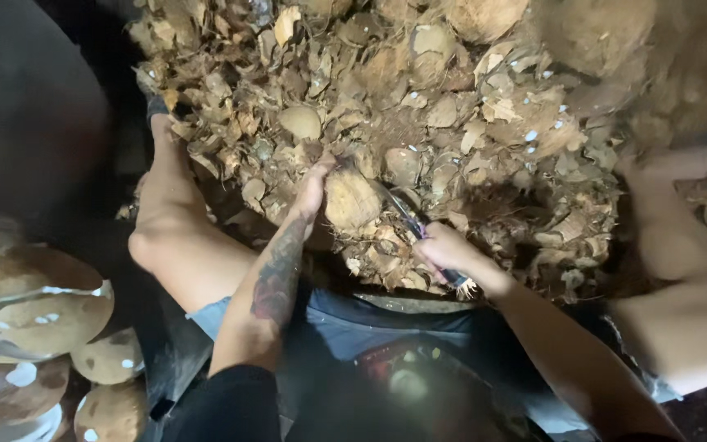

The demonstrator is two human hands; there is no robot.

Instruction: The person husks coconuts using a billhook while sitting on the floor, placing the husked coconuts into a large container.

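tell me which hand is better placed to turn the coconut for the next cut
Left, probably. The left hand already rests its fingers on the round brown husked coconut, while the right hand is occupied gripping the dark-handled knife against it.

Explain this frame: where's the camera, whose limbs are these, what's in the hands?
There is one picture, taken by a camera worn on a person's head and looking down at their own lap, bare knees and feet.

The left hand, on a tattooed forearm, steadies a round brown husked coconut. The right hand grips a dark-handled knife, with its blade laid against the coconut.

Both work over a big heap of dry brown shell and husk chips spread on the floor between the legs.

At lower left lie several pale peeled coconuts. The rest of the scene is too dark to read.
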